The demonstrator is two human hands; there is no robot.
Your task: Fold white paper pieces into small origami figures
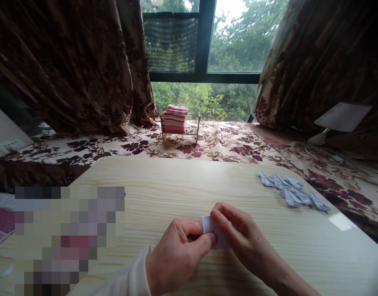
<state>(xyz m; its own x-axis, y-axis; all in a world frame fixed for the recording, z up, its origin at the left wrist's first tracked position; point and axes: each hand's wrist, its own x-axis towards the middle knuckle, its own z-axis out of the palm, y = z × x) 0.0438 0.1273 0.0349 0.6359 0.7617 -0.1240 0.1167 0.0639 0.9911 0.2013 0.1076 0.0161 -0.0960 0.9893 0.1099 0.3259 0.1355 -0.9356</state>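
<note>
Left hand: your left hand [176, 250] is curled nearly closed, its thumb pressed flat against the small white paper [208, 224], the other fingers tucked under.
Right hand: your right hand [241, 238] pinches the same paper from the 3 o'clock side, fingers bent over its top edge and touching your left thumb.
Paper: you hold it between both hands, low over the wooden table [164, 181], at the table's 6 o'clock edge, close to you.
Folded pieces: a cluster of folded paper pieces [290, 191] lies on the table at 2 o'clock from your hands, well apart from them.
Hidden: your fingers cover most of the held paper, so you cannot tell its fold or full shape. Whether it rests on the table or hangs just above it is unclear.
Cut off: your left sleeve [127, 279] and right forearm run out at the bottom edge.
Hard to make out: a pixelated patch [68, 238] at 9 o'clock from your hands hides whatever lies there. A white scrap [7, 270] shows at 8 o'clock.
Farther off: at 12 o'clock, a small wooden frame [179, 132] carries a striped cloth stack [176, 117]; at 2 o'clock stands a white lamp [343, 117].
Writing: the lamp bears a small red mark, too blurred for you to read.
</note>
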